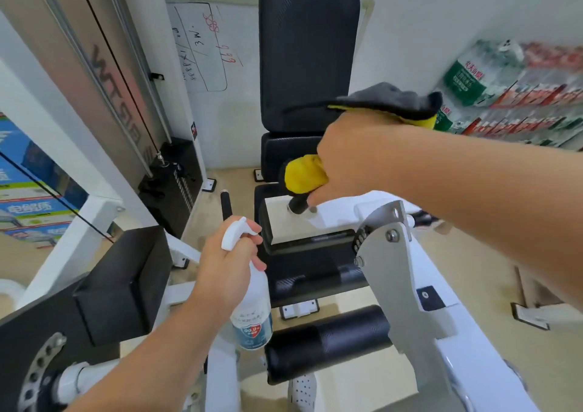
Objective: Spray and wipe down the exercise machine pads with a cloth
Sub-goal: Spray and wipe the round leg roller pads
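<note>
The right hand (pixel 350 156) is clenching a fluffy yellow-grey cloth (pixel 304 175) around a black cylindrical handle (pixel 298 205), while the left hand (pixel 220 269) is gripping a white plastic spray bottle (pixel 252 314) by its neck.

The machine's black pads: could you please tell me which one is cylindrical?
The roller pad lowest in view, just beside the spray bottle; the backrest and seat pad are flat cushions.

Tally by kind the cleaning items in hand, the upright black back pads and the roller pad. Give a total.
White plastic spray bottle, in the left hand: 1
Yellow-and-grey microfibre cloth, in the right hand: 1
Black upright back pads: 2
Black cylindrical roller pad: 1
Total: 5
</note>
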